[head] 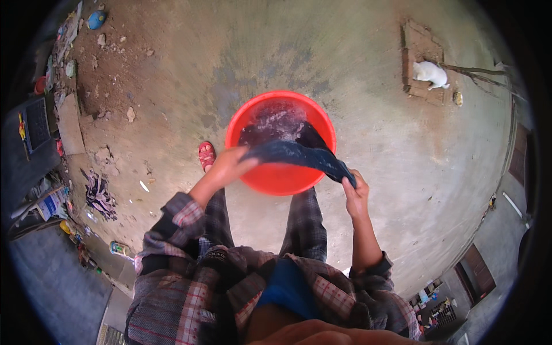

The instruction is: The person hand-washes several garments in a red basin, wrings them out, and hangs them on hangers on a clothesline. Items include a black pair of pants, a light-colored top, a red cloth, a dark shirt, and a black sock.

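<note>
A dark blue wet garment [297, 154] is stretched in a band over a round red plastic basin [280, 183]. My left hand [235, 164] grips its left end near the basin's left rim, slightly blurred. At the basin's lower right, just outside the rim, my right hand [357, 192] pinches the other end. Part of the dark cloth hangs down into the basin, where murky water with foam [280, 118] shows. How much cloth lies under the water is hidden.
The basin stands on a concrete floor [379, 151] by my feet, one in a red sandal [207, 156]. A white animal [431, 74] lies at the upper right beside a branch [474, 70]. A dark cloth heap [100, 194], rubble and a blue ball [96, 19] lie leftward.
</note>
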A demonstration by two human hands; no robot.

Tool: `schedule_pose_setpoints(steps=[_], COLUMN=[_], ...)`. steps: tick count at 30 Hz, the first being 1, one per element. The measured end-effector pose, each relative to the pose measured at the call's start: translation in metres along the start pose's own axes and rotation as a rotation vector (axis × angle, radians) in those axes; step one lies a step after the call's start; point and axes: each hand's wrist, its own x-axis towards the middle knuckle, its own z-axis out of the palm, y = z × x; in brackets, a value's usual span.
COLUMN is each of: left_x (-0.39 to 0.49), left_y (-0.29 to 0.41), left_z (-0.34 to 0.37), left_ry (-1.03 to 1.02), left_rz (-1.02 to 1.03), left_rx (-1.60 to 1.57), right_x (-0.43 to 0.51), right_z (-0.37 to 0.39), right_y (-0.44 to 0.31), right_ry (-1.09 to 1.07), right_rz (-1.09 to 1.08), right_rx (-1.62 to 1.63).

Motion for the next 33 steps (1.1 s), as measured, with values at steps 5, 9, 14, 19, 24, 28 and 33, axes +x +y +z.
schedule_pose_setpoints(steps=[5, 9, 14, 19, 24, 28, 33], left_x=[-0.068, -0.099, -0.109, -0.053, 0.045, 0.102, 0.143], left_y=[0.120, 0.187, 0.213, 0.128, -0.015, -0.096, -0.142], left_z=[-0.035, -0.060, -0.070, -0.041, 0.023, 0.063, 0.112], left_ry=[0.048, 0.025, 0.041, 0.017, -0.092, -0.333, -0.191], left_rz=[0.314, 0.639, 0.856, 0.542, 0.187, -0.203, -0.257], left_rx=[-0.111, -0.081, -0.098, 0.200, 0.673, 0.830, 0.694], right_x=[-0.042, -0.067, -0.065, -0.017, 0.044, 0.086, 0.124], right_z=[-0.049, -0.071, -0.081, -0.065, 0.023, 0.114, 0.194], right_y=[-0.124, -0.192, -0.219, -0.153, -0.009, 0.106, 0.194], right_ry=[0.065, 0.179, 0.217, 0.012, -0.442, -0.567, -0.254], right_rz=[-0.241, -0.483, -0.800, -0.657, -0.258, 0.179, 0.231], right_rx=[0.052, 0.199, 0.293, -0.339, -0.755, -0.870, -0.565])
